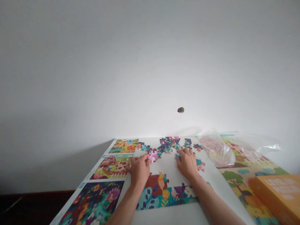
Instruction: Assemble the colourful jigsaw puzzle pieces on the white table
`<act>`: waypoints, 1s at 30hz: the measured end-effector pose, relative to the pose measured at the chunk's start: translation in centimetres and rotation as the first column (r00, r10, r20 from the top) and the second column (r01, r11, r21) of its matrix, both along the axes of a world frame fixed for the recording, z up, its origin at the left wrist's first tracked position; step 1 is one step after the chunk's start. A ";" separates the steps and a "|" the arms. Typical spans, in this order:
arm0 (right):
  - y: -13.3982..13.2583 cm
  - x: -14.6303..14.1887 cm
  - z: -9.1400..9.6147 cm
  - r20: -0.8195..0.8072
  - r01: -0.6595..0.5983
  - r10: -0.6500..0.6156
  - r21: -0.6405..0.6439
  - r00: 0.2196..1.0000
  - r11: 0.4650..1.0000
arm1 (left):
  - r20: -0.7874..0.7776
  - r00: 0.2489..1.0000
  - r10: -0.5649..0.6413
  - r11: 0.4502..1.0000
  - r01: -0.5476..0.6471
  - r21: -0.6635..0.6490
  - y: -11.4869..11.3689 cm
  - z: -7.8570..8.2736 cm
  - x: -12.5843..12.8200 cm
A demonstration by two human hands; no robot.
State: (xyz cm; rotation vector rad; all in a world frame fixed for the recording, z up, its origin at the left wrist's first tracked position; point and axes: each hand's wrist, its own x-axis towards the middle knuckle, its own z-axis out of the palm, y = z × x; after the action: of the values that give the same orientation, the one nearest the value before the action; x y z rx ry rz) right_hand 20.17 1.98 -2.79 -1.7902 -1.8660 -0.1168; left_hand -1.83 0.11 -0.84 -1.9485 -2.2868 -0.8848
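Hands, left (139, 170) and right (187, 163), touch glossy interlocking cardboard puzzle pieces (153, 155).

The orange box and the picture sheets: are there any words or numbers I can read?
Nothing can be read clearly.
Orange box: pale letters on top, too blurred to read.
Teal tag on the edge of the picture sheet: too small to read.
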 end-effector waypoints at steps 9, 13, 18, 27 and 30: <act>-0.2 -0.5 0.5 0.010 0.067 -0.067 -0.119 0.998 0.991 | 0.013 1.000 0.006 1.000 -0.006 -0.018 0.2 -0.3 -0.1; -0.3 -0.5 0.5 0.013 0.060 -0.059 -0.130 0.998 0.990 | 0.022 1.000 0.005 1.000 -0.005 -0.009 0.3 -0.6 -0.2; -0.3 -0.5 0.4 0.011 0.049 -0.048 -0.139 0.999 0.989 | 0.021 1.000 -0.002 1.000 0.001 0.012 0.4 -0.8 -0.2; -0.3 -0.6 0.4 0.021 0.098 -0.097 -0.111 0.995 0.989 | 0.017 1.000 -0.024 1.000 0.024 0.005 0.1 0.0 0.0; -0.3 -0.6 0.3 0.030 0.097 -0.094 -0.124 0.995 0.988 | -0.009 0.999 -0.046 0.998 0.046 0.040 -0.2 0.3 0.1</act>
State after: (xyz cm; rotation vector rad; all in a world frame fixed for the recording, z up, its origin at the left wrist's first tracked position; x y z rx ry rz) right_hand 19.57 1.70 -2.48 -1.9718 -1.8407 -0.0584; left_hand -1.70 -0.07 -0.58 -1.9924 -2.2102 -0.9180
